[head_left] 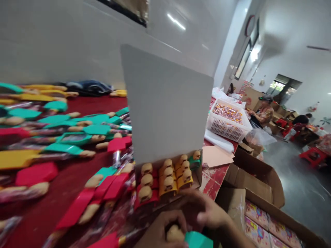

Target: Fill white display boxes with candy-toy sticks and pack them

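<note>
Gripping tan-headed green toy [198, 240] in left hand [165, 225]; holding right hand [216, 213] open, fingers apart, beside lidded carton [168, 103], apparently part-filled. Many loose toys [64, 148] at left.

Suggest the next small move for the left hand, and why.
Probably lift the green toy in the left hand into the open box, in front of the boxed green one. The red toys and yellow toys run toward the near edge, while that spot looks unfilled; the right hand seems empty.
</note>
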Tool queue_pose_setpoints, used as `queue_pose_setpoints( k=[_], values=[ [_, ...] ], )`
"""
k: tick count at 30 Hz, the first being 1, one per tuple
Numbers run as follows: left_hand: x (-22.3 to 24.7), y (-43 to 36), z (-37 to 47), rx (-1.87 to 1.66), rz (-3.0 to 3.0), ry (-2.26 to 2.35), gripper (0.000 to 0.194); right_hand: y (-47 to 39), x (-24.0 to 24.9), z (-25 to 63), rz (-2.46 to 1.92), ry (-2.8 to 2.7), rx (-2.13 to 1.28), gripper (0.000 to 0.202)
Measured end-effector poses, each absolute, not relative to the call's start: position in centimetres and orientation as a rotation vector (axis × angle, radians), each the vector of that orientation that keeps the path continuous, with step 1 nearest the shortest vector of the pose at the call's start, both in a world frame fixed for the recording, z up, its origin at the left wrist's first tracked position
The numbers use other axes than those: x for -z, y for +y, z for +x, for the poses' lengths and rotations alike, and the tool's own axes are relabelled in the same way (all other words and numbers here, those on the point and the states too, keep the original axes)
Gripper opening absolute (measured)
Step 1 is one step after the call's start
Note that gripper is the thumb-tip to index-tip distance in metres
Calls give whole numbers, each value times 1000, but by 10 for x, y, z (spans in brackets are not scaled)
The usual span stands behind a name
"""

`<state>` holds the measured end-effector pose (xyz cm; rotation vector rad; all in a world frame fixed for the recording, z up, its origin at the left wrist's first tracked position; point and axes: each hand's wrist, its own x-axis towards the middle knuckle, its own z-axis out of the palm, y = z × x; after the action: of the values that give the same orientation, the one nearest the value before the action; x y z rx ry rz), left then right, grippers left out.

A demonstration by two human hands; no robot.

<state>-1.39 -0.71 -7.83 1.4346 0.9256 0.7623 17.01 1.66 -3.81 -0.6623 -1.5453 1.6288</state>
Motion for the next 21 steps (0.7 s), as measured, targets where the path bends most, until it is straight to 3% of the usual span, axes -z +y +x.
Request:
queue_pose_setpoints(
  k=[3,6,9,11,16,21],
  values=[
    [52,-21,-14,-795,1557,879,18,11,46,165,-573,-1763,-2099,70],
    [46,-21,-16,-1108,1906,883,16,19,54,170,-726,-1746,-2159,62],
    [54,-8,-24,-1819,2250,1170,33,32,50,187,-854,-1540,-1796,48],
    [59,4,-35,-2064,2219,1475,41,43,41,202,-803,-1414,-1507,44],
    [93,37,-59,-1845,1848,1641,79,77,28,229,-928,-1149,-708,27],
    [146,51,-62,-1625,1546,1298,96,97,55,214,-931,-1179,-493,16]
  ],
)
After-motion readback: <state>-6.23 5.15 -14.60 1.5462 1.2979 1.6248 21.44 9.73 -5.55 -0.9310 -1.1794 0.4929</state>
